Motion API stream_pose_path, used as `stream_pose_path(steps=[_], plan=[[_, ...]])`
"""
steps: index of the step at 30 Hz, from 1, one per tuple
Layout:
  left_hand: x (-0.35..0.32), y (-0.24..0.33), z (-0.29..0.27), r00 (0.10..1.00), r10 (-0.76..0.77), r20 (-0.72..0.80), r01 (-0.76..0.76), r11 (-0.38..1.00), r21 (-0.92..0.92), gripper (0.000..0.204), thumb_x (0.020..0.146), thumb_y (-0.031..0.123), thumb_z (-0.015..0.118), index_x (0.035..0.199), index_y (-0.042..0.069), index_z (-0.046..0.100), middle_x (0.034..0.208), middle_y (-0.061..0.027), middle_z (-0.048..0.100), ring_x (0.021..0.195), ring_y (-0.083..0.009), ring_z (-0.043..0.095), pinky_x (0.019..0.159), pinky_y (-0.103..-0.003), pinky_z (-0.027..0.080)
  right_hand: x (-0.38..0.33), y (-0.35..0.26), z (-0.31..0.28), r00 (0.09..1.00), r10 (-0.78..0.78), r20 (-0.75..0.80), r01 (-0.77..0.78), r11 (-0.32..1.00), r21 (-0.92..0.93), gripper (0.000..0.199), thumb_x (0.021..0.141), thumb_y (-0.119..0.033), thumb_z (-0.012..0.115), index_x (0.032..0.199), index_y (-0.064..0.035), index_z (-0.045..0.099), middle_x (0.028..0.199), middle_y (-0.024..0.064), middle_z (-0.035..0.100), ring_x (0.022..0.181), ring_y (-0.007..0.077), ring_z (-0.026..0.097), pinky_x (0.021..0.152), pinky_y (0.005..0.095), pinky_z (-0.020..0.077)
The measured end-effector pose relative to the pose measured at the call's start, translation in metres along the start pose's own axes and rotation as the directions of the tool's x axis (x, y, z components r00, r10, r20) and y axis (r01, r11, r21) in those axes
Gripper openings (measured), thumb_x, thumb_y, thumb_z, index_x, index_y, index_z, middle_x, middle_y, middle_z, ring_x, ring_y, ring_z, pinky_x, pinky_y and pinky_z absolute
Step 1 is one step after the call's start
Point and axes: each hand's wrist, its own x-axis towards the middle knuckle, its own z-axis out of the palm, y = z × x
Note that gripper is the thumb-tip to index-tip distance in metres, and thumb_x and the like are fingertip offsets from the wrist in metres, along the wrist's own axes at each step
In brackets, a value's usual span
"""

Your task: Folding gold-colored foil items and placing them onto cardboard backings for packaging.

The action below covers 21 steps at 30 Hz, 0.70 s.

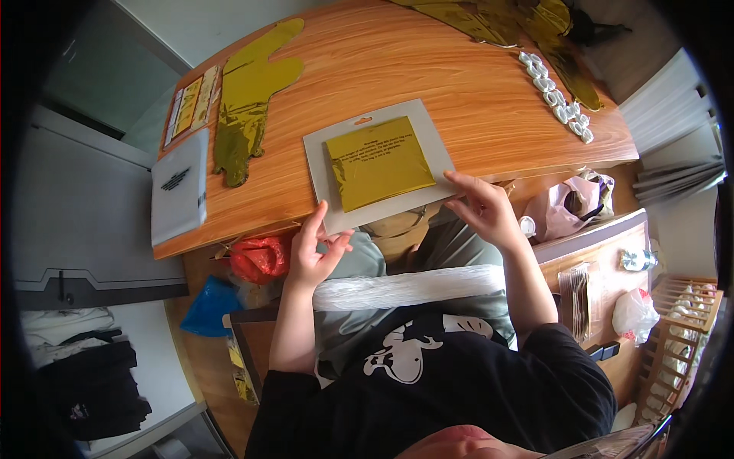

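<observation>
A pale grey backing card [315,172] with a hang hole at its top carries a folded gold foil balloon [380,164] in a clear, printed sleeve. It lies tilted at the table's near edge, its lower part over my lap. My right hand [489,214] pinches the card's right corner between thumb and fingers. At the lower left corner is my left hand [315,251], one finger along the card's side edge and the others bent at its bottom edge. White bundled string or film [409,288] lies across my lap.
On the wooden table [359,69] lie a flat gold foil balloon [248,96], a stack of white bags [180,187], a row of white coils [556,99] and more gold foil [527,27]. Beneath are red [261,258] and blue bags [206,307]; a wooden rack [680,336] stands right.
</observation>
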Motion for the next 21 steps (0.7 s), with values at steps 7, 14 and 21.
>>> stream_pose_path(steps=[7, 14, 21], plan=[[0.013, 0.003, -0.002, 0.999, -0.047, 0.014, 0.048, 0.997, -0.059, 0.056, 0.094, -0.002, 0.068, 0.147, 0.001, 0.049, 0.113, -0.0122, 0.070, 0.089, -0.0191, 0.075, 0.077, -0.029, 0.058, -0.006, 0.000, 0.003, 0.995, 0.095, -0.028, -0.095, 0.995, -0.011, 0.039, 0.089, 0.001, 0.075, 0.127, -0.0013, 0.067, 0.104, 0.0022, 0.073, 0.065, 0.0021, 0.041, 0.057, 0.0185, 0.0368], [0.015, 0.003, -0.008, 0.998, -0.025, 0.060, 0.034, 0.988, -0.153, 0.042, 0.096, -0.002, 0.066, 0.137, 0.001, 0.057, 0.126, -0.0139, 0.066, 0.097, -0.0258, 0.073, 0.089, -0.038, 0.060, -0.012, 0.006, 0.005, 0.997, 0.056, -0.055, -0.052, 0.996, 0.071, 0.038, 0.089, 0.000, 0.075, 0.126, -0.0006, 0.067, 0.109, 0.0059, 0.071, 0.077, 0.0056, 0.055, 0.065, 0.0193, 0.0434], [0.033, 0.033, -0.024, 0.997, 0.041, 0.061, -0.045, 0.997, 0.069, 0.037, 0.091, -0.001, 0.074, 0.127, -0.001, 0.064, 0.112, -0.0101, 0.069, 0.095, -0.0198, 0.070, 0.086, -0.032, 0.057, -0.019, 0.005, 0.014, 0.997, 0.050, -0.066, -0.039, 0.988, 0.149, 0.036, 0.089, -0.003, 0.075, 0.124, 0.0012, 0.067, 0.111, 0.0106, 0.069, 0.096, 0.0151, 0.064, 0.081, 0.0253, 0.0490]])
